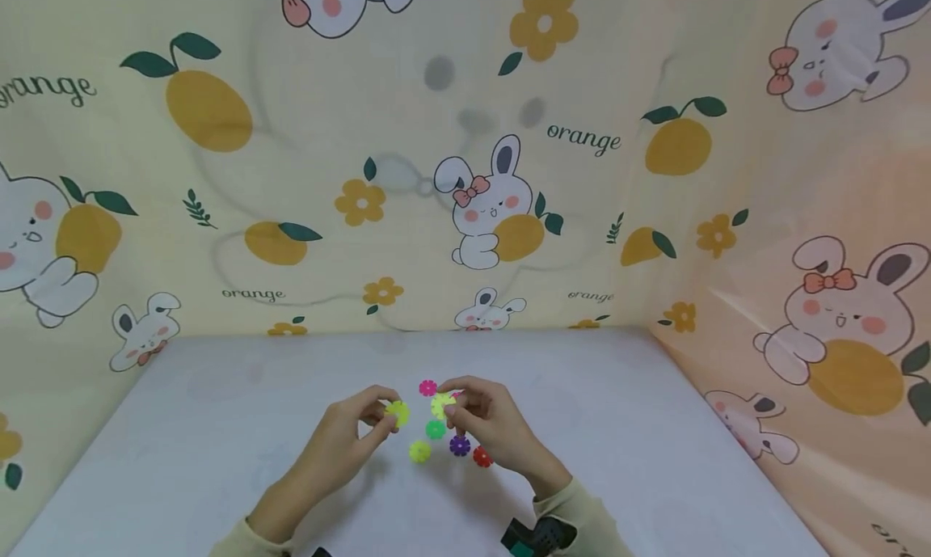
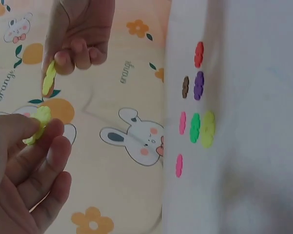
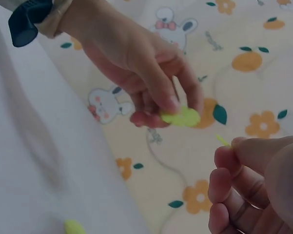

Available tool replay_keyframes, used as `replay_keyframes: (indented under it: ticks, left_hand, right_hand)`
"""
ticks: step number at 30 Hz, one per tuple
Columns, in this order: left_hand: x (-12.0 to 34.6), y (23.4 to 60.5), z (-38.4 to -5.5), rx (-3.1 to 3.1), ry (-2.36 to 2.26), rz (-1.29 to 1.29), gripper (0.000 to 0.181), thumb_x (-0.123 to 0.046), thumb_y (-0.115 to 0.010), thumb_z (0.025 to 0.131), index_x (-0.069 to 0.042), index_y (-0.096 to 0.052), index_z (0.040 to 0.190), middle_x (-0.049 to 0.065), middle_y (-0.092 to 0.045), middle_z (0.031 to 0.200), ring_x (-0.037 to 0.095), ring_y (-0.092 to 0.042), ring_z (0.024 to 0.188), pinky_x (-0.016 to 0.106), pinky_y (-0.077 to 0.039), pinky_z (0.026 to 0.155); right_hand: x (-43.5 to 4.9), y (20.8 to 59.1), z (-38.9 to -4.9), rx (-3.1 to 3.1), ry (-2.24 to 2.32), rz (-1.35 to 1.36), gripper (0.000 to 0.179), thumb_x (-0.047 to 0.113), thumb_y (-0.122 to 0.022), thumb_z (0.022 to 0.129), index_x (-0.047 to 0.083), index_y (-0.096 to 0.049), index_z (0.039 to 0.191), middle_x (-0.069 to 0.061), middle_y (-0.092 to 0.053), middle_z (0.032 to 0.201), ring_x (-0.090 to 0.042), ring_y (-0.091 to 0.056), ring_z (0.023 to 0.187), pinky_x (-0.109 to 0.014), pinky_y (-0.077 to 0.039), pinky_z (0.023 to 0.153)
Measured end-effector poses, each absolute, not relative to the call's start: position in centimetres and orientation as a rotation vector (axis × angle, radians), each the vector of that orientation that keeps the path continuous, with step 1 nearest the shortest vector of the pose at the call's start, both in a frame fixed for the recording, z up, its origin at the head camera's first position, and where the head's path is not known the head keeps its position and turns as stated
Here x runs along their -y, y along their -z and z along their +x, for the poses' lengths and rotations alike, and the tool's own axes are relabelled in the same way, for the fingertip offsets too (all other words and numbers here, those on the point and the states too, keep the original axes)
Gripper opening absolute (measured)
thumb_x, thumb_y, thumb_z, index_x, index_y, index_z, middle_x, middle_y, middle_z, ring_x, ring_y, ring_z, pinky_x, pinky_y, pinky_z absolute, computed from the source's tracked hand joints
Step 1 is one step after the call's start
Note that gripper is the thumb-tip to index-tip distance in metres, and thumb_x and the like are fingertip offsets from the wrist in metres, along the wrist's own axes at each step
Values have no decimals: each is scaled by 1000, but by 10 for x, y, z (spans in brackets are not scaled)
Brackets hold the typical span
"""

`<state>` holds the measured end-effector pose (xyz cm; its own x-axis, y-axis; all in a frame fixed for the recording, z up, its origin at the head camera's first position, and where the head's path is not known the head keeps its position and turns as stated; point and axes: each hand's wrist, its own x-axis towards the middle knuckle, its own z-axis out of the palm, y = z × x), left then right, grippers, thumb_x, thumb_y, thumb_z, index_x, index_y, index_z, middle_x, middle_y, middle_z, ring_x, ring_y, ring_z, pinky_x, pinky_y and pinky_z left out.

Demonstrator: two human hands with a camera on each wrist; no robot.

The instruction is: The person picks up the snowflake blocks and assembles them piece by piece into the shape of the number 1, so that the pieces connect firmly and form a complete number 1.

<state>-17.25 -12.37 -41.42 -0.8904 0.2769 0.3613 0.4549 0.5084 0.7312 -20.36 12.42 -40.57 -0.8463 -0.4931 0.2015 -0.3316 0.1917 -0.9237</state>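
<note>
My left hand [image 1: 338,440] pinches a yellow flower-shaped plastic disc [image 1: 398,414] between thumb and fingertips. Opposite it, my right hand [image 1: 502,429] holds another yellow disc [image 1: 440,404] by its edge. Both discs are up off the table, and the left wrist view shows a gap between them. Below lie loose discs of the same notched shape: pink [image 1: 427,388], green [image 1: 436,429], yellow [image 1: 419,452], purple [image 1: 460,445] and red [image 1: 482,457]. A brown disc [image 2: 185,87] shows in the left wrist view; from the head it is hidden by my right hand.
The discs lie on a white table [image 1: 218,428] in front of me. Behind it hangs a cream cloth [image 1: 305,177] printed with rabbits, oranges and flowers, which also runs along both sides. A dark wrist strap [image 1: 538,535] sits on my right sleeve.
</note>
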Motion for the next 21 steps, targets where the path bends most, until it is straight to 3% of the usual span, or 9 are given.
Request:
replay_keyframes:
  ticks: [5,13,16,21]
  left_hand:
    - [121,411,-168,2531,1307,-659,21,-14,-72,93,-10,-69,114,-9,-76,81,2,-67,76,23,-49,70]
    - [120,411,-168,2479,1232,-725,21,-10,-69,95,-10,-70,116,-9,-76,83,3,-69,75,27,-54,75]
    - [120,413,-168,2454,1208,-743,22,-8,-68,95,-10,-70,117,-8,-76,83,2,-69,75,28,-56,76]
    - [118,415,-167,2453,1193,-745,25,-6,-69,94,-9,-70,118,-6,-75,83,1,-68,76,25,-55,72]
  right_hand:
    - [-119,406,-198,-2260,1775,-817,29,14,-64,100,7,-63,129,-21,-67,87,-21,-61,69,-23,-54,65]
    - [-114,407,-196,-2152,1847,-869,35,12,-63,100,-1,-60,132,-34,-64,90,-6,-60,68,-21,-54,66]
    - [-113,407,-197,-2092,1875,-863,36,10,-63,100,-3,-59,133,-24,-66,86,-5,-61,68,-19,-54,66]
    - [-113,409,-197,-1989,1900,-768,40,10,-62,100,-8,-57,135,5,-69,84,-2,-64,68,-18,-55,67]
